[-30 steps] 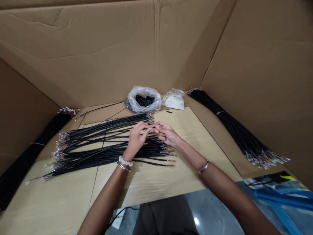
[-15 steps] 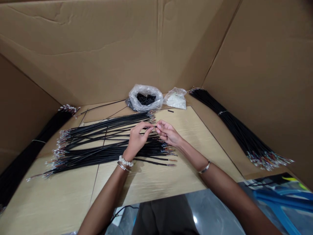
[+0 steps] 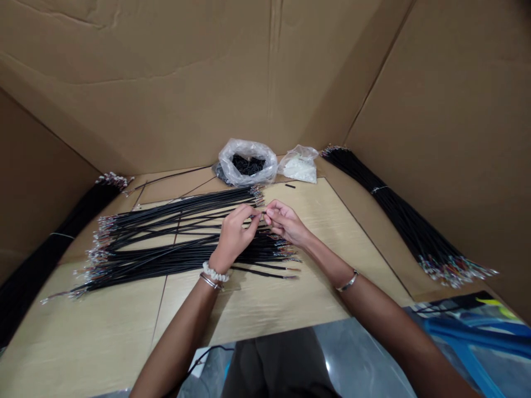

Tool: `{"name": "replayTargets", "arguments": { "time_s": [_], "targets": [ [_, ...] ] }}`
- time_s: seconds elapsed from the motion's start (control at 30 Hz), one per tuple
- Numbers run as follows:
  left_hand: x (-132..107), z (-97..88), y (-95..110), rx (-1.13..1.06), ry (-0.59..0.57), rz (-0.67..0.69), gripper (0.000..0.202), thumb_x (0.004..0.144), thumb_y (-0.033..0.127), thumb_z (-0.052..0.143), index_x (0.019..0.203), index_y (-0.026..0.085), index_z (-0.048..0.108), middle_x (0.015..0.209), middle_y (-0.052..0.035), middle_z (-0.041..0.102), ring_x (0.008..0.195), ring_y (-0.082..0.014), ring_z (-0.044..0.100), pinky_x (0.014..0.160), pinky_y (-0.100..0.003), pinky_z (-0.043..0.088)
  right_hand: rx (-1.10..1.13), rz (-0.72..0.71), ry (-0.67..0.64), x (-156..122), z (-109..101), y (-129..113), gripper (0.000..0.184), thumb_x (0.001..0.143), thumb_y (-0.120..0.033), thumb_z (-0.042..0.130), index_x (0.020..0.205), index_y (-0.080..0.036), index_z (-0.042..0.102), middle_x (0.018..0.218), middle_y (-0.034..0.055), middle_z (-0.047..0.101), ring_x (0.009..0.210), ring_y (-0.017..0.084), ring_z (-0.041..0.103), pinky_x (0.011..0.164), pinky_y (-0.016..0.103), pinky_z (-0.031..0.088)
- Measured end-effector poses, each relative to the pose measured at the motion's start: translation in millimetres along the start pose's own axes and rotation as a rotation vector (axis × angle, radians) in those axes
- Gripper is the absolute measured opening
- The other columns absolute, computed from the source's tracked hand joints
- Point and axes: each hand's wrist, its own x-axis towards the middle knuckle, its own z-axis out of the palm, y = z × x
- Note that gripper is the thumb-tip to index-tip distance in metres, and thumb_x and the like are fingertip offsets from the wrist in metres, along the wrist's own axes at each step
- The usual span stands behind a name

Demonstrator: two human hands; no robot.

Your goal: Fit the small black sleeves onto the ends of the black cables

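Observation:
My left hand is closed in a pinch over the middle of the table, on what looks like the thin wire end of a black cable; its fingers cover most of it. Fingertip to fingertip with it, my right hand pinches a short black tube at that wire end. Whether the tube is around the wires I cannot tell. Beneath both hands lie two groups of black cables, a far one and a near one, with stripped coloured wires at their ends.
Behind the cables stand an open plastic bag of short black pieces and a smaller bag of white pieces. One loose black tube lies nearby. Tied cable bundles lie at left and right. Cardboard walls surround the table.
Both hands stay pinched together in nearly the same spot, with only slight finger movement. The whole view has shifted a little.

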Motion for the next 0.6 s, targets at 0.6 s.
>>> {"name": "replayTargets", "arguments": {
  "time_s": [0.6],
  "targets": [
    [1.3, -3.5, -1.0, -0.170, -0.079, -0.050, 0.022, 0.087, 0.030, 0.052, 0.083, 0.010, 0.061, 0.085, -0.0032, 0.061, 0.081, -0.0023, 0.056, 0.076, -0.013, 0.043, -0.053, 0.003, -0.040, -3.0, -2.0, -5.7, 0.046, 0.072, -0.047, 0.073, 0.086, -0.017, 0.041, 0.064, -0.0055, 0.052, 0.041, 0.001, 0.018, 0.037, 0.015, 0.011]
  ]
}}
